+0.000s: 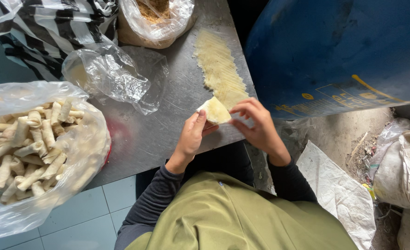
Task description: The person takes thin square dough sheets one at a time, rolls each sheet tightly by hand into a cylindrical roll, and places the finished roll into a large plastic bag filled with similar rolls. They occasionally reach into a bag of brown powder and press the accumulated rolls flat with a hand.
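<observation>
My left hand [192, 137] and my right hand [258, 124] hold one pale square pastry wrapper [215, 111] between them, just above the near edge of the steel table [168, 106]. The left thumb presses on the wrapper's near corner; the right fingertips pinch its right edge. Behind it a row of overlapping wrappers [220, 68] stretches away along the table's right side.
A bowl lined with clear plastic holds several rolled pastries [29, 148] at the left. A crumpled clear bag [110, 76] lies mid-table, and a bag of brown filling [156, 18] stands at the back. A large blue drum [334, 51] stands right of the table, with white sacks [404, 166] on the ground.
</observation>
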Demonstrator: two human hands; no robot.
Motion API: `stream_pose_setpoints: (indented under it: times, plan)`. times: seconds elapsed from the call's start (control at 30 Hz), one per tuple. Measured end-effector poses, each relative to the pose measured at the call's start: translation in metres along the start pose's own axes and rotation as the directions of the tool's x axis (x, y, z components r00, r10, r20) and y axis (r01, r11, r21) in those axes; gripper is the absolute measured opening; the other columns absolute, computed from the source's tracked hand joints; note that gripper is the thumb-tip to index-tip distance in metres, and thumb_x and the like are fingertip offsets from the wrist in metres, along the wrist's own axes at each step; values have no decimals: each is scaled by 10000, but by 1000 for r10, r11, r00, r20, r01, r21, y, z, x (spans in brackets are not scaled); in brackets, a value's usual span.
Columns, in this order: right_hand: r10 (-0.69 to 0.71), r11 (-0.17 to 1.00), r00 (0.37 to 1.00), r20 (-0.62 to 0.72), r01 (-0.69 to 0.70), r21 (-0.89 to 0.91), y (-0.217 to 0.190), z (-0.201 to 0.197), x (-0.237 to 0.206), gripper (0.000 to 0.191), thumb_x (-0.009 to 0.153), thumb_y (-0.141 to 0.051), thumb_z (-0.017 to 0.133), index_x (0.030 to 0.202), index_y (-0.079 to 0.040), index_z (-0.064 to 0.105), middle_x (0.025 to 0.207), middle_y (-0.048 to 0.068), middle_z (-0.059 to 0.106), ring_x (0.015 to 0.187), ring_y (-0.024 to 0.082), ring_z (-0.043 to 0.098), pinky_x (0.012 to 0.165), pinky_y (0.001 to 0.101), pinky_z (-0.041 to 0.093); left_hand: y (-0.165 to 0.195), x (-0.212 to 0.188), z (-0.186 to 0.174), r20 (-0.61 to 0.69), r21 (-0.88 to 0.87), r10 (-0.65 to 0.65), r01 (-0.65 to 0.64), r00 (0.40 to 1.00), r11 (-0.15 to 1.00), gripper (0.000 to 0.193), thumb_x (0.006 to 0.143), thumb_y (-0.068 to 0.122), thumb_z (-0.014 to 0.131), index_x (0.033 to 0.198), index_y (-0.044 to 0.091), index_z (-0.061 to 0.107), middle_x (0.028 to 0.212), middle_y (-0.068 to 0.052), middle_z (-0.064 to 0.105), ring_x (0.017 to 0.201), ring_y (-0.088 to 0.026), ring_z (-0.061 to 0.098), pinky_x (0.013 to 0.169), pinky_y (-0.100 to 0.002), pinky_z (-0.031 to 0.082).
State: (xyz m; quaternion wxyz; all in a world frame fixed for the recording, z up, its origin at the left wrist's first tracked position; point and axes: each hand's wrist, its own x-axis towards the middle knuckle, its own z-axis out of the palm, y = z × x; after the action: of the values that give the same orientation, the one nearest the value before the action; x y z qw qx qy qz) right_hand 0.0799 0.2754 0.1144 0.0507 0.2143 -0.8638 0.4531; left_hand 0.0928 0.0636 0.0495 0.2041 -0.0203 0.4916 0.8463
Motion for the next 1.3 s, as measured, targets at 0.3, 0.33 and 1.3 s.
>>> stream_pose_setpoints:
  times: [0.3,0.33,1.3]
  plan:
    - [51,993,995,84,-60,103,-5,22,12,164,881,1,781,1020,-33,702,1006,47,680,814,132,658,720,256,531,-6,4,1,105,-27,42,-39,994,999,550,1121,443,437,1345,-32,599,1237,-98,684,1110,-136,647,1015,-313,535]
    - [54,994,995,81,-62,95,-3,24,11,171,874,-4,782,1023,-30,701,1009,48,678,818,123,668,721,252,536,-7,4,0,87,-43,19,-15,996,999,545,1102,447,429,1337,-14,599,1226,-81,690,1107,-127,662,1000,-304,547]
    - [352,674,911,215,-406,617,31,29,0,170,992,-93,689,1106,31,712,964,32,736,861,73,664,773,236,541,32,-5,28,-112,526,239,-146,965,838,241,950,143,677,1132,-5,727,847,-47,780,754,-17,658,665,-239,549]
